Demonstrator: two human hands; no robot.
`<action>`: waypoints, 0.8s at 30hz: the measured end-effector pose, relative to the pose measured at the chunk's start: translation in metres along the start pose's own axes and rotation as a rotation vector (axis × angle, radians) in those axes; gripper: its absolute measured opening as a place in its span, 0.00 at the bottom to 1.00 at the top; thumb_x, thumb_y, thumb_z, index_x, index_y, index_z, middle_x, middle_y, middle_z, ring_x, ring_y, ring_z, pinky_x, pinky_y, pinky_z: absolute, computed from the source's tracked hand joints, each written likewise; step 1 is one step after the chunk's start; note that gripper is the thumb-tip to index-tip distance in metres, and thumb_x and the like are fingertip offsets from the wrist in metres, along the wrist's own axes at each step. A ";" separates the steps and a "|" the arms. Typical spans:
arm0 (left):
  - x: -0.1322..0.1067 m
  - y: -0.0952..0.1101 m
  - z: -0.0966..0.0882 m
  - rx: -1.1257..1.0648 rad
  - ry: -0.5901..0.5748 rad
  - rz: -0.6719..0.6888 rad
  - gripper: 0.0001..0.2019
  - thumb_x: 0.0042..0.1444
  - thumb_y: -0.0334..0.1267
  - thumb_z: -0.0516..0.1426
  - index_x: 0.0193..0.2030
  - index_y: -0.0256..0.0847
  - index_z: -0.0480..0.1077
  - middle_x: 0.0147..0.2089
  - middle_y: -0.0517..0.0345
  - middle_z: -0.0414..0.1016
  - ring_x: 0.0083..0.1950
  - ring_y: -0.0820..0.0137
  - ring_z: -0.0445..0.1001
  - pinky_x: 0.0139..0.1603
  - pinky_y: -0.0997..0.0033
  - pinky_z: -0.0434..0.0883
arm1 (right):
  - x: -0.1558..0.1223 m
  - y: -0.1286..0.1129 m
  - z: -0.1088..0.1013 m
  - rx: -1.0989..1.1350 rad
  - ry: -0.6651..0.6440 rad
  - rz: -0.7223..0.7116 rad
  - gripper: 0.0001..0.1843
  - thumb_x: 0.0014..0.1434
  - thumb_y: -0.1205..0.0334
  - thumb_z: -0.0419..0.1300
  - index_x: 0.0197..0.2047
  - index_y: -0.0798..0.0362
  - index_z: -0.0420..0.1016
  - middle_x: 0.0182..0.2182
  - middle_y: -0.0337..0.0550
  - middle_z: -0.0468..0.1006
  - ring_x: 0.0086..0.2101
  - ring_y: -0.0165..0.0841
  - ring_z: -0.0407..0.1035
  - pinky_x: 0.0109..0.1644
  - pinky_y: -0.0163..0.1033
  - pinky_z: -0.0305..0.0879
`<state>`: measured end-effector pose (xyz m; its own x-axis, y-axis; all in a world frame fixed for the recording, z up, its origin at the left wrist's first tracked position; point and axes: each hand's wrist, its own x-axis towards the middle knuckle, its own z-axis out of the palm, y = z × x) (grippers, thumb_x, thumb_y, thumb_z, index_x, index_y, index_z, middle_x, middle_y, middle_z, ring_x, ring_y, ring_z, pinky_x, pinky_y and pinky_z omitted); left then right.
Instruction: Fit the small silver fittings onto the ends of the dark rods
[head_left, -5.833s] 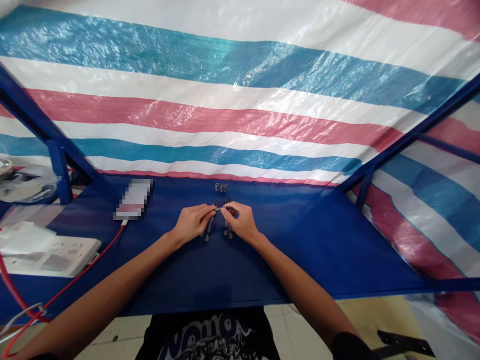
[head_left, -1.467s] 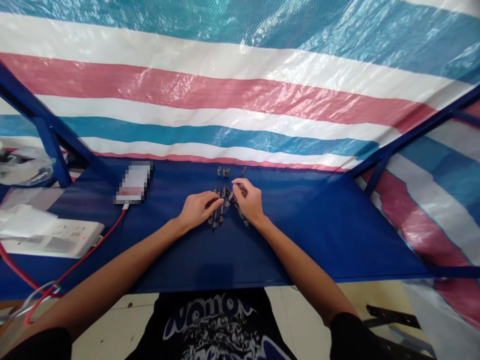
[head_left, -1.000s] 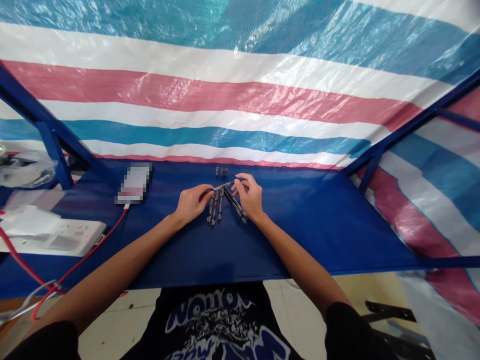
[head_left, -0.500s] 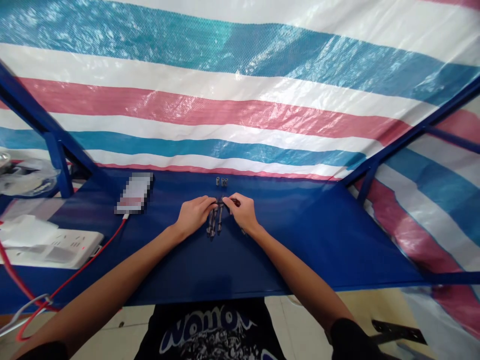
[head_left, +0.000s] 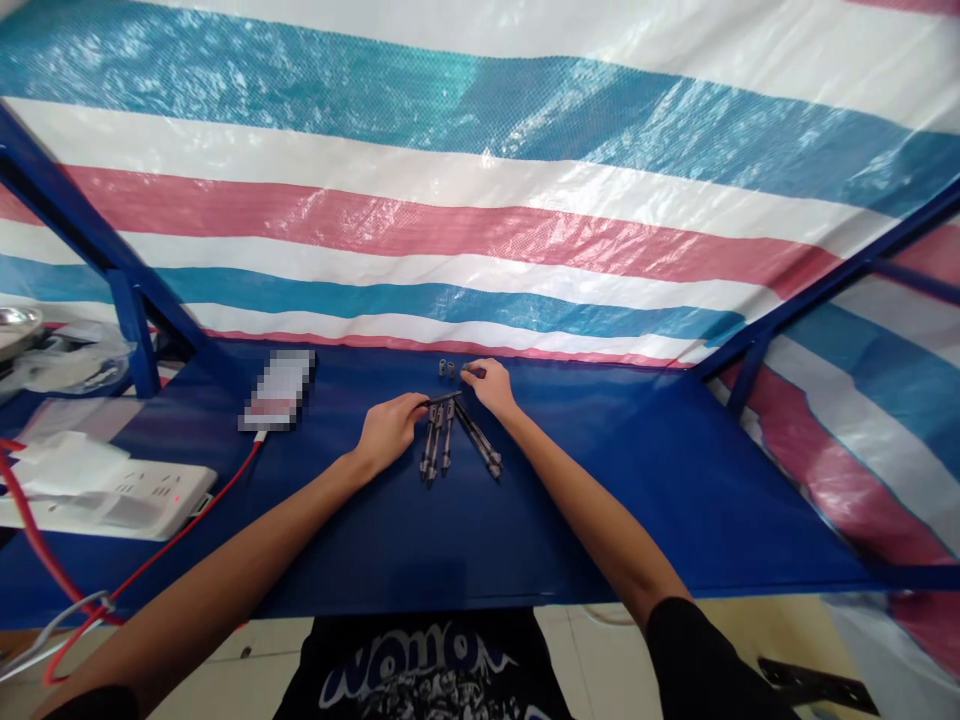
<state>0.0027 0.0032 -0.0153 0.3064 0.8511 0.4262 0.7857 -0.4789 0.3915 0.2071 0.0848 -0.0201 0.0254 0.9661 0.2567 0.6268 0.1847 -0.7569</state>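
Note:
My left hand pinches one end of a thin dark pen-like rod, which points right above the table. Below its tip several dark pens lie side by side, with their pointed ends towards me. Another dark pen or two lie slanted to the right of these, under my right wrist. At the back of the table my right hand has its fingertips closed on a small grey cylinder, mostly hidden by the fingers. Just left of it two similar small grey cylinders stand upright.
A phone, blurred out, lies on the blue table at the left, with a red cable. Nearer me is a white power strip. Striped sheeting hangs behind, between blue frame bars.
My right hand has moved away from my left, back to the small cylinders. The rod now sticks out from my left hand alone. The slanted pens at the right have come into view.

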 end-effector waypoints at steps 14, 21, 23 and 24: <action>-0.001 -0.002 0.004 -0.047 0.037 0.067 0.12 0.62 0.36 0.50 0.44 0.40 0.73 0.43 0.54 0.79 0.43 0.65 0.77 0.42 0.69 0.72 | -0.078 -0.027 -0.044 0.590 0.064 0.052 0.12 0.53 0.54 0.61 0.34 0.54 0.71 0.17 0.32 0.66 0.18 0.25 0.59 0.23 0.33 0.58; -0.001 -0.004 0.005 -0.064 0.048 0.108 0.12 0.63 0.37 0.49 0.44 0.40 0.74 0.42 0.54 0.79 0.42 0.65 0.77 0.41 0.69 0.72 | -0.080 -0.031 -0.044 0.640 0.074 0.058 0.13 0.53 0.52 0.62 0.30 0.55 0.72 0.19 0.35 0.69 0.18 0.26 0.61 0.23 0.33 0.60; -0.002 -0.003 0.005 -0.075 0.047 0.132 0.12 0.63 0.37 0.50 0.44 0.40 0.74 0.41 0.54 0.79 0.40 0.66 0.77 0.40 0.70 0.72 | -0.082 -0.032 -0.042 0.633 0.034 0.041 0.12 0.53 0.53 0.61 0.30 0.55 0.72 0.19 0.35 0.69 0.18 0.25 0.62 0.24 0.33 0.61; -0.002 -0.003 0.005 -0.080 0.045 0.143 0.12 0.63 0.38 0.50 0.44 0.40 0.74 0.41 0.54 0.79 0.40 0.66 0.77 0.39 0.70 0.72 | -0.082 -0.032 -0.041 0.630 0.011 0.029 0.12 0.53 0.54 0.61 0.30 0.55 0.72 0.20 0.35 0.69 0.19 0.25 0.62 0.24 0.33 0.61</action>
<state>0.0030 0.0040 -0.0212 0.3862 0.7633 0.5179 0.6897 -0.6118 0.3874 0.2170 -0.0074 0.0080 0.0452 0.9711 0.2344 0.0464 0.2323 -0.9715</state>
